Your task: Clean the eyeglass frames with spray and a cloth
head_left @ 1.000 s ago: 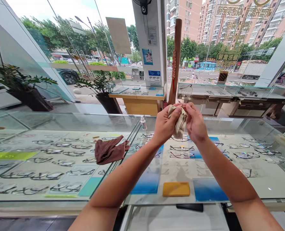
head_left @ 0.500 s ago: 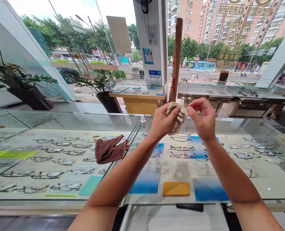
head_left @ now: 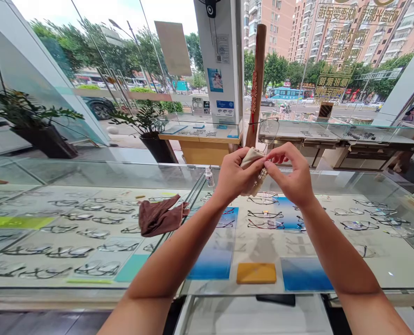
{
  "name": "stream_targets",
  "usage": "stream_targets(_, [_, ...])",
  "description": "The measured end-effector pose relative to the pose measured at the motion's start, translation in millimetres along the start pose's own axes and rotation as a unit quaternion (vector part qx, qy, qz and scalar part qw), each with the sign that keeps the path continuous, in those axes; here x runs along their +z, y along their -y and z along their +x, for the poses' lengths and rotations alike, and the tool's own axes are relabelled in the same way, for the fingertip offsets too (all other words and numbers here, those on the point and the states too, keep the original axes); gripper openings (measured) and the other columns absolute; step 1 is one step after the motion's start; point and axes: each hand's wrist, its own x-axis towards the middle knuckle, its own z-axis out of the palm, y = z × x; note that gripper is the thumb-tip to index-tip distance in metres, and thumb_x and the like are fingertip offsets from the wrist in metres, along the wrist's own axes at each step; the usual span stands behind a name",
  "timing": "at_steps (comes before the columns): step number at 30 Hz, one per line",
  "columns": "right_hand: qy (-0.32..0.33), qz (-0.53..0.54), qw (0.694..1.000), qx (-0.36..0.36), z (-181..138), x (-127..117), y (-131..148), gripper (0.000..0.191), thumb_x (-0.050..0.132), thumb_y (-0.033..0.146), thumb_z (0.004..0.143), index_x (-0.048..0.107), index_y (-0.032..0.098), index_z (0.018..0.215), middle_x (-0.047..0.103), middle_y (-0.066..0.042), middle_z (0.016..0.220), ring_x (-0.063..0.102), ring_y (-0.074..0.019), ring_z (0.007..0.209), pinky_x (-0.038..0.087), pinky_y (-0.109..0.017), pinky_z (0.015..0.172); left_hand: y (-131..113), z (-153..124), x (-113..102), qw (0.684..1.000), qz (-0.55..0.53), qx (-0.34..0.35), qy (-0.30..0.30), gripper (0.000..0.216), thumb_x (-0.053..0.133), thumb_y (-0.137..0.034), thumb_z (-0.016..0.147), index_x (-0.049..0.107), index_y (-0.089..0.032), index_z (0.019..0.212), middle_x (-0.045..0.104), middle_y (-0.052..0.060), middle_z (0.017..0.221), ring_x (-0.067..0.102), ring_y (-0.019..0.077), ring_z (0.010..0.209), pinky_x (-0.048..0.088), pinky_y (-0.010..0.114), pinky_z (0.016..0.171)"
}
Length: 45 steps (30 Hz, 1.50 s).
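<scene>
My left hand (head_left: 236,173) is closed round a bunched beige cloth (head_left: 252,158), with the thumb pressed over it. My right hand (head_left: 292,172) meets it on the right, thumb and forefinger pinched together at the cloth's edge and the other fingers curled. The thin rim of a pair of eyeglasses (head_left: 275,132) rises above the fingertips; the rest is hidden by cloth and fingers. Both hands are above the glass display counter (head_left: 255,251). A small white spray bottle (head_left: 209,177) stands left of my left hand. Farther left lies a crumpled brown cloth (head_left: 161,216).
Rows of eyeglasses (head_left: 104,268) lie inside the counter. A yellow case (head_left: 256,273) and blue sheets (head_left: 306,274) sit near its front. Beyond are a wooden post (head_left: 259,70), potted plants (head_left: 156,146) and more display cases (head_left: 201,132).
My right hand has moved left, and its fingertips now meet the beige cloth at my left thumb. The eyeglass rim above the hands has shifted slightly right and shows more clearly.
</scene>
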Motion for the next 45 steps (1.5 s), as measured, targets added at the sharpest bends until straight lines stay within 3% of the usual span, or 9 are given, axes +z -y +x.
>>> stream_targets(7, [0.068, -0.024, 0.996, -0.050, 2, -7, 1, 0.007, 0.065, 0.023, 0.091, 0.066, 0.027, 0.085, 0.063, 0.002, 0.079, 0.056, -0.0186, 0.079, 0.044, -0.040, 0.082, -3, 4, -14, 0.995, 0.020, -0.021, 0.097, 0.032, 0.082, -0.044, 0.077, 0.068, -0.016, 0.072, 0.060, -0.001, 0.065, 0.049, 0.0107, 0.060, 0.038, 0.023, 0.056])
stream_targets(19, [0.150, 0.043, 0.988, 0.022, -2, -10, 7, 0.008, 0.063, 0.019, 0.091, 0.062, 0.026, 0.090, 0.061, 0.005, 0.073, 0.055, -0.0125, 0.067, 0.047, -0.032, 0.070, -21, 4, -27, 0.983, 0.087, 0.005, 0.161, 0.031, 0.077, -0.041, 0.081, 0.065, -0.016, 0.068, 0.056, -0.002, 0.063, 0.047, 0.0106, 0.061, 0.036, 0.023, 0.057])
stream_targets(33, [0.140, 0.056, 0.988, 0.046, 0, -10, 12, 0.009, 0.065, 0.020, 0.087, 0.058, 0.025, 0.085, 0.064, 0.005, 0.073, 0.057, -0.0117, 0.066, 0.048, -0.029, 0.067, -22, 2, -28, 0.974, 0.158, 0.067, 0.147, 0.023, 0.071, -0.033, 0.083, 0.061, -0.018, 0.068, 0.052, -0.004, 0.059, 0.041, 0.0104, 0.058, 0.031, 0.024, 0.056])
stream_targets(38, [0.144, -0.013, 0.988, 0.051, 0, -12, 14, 0.007, 0.064, 0.021, 0.090, 0.058, 0.024, 0.088, 0.070, 0.002, 0.080, 0.062, -0.0136, 0.070, 0.048, -0.031, 0.071, -16, 0, -28, 0.940, 0.296, 0.141, 0.097, 0.013, 0.071, -0.025, 0.081, 0.062, -0.020, 0.073, 0.053, -0.004, 0.060, 0.039, 0.0115, 0.056, 0.028, 0.026, 0.057])
stream_targets(45, [0.127, -0.073, 0.988, 0.059, -3, -11, 11, 0.006, 0.063, 0.021, 0.091, 0.059, 0.024, 0.089, 0.072, 0.001, 0.080, 0.064, -0.0163, 0.072, 0.045, -0.033, 0.072, -5, 0, -26, 0.896, 0.382, 0.217, 0.065, 0.023, 0.069, -0.037, 0.093, 0.062, -0.021, 0.078, 0.059, -0.001, 0.063, 0.047, 0.0133, 0.056, 0.024, 0.027, 0.056])
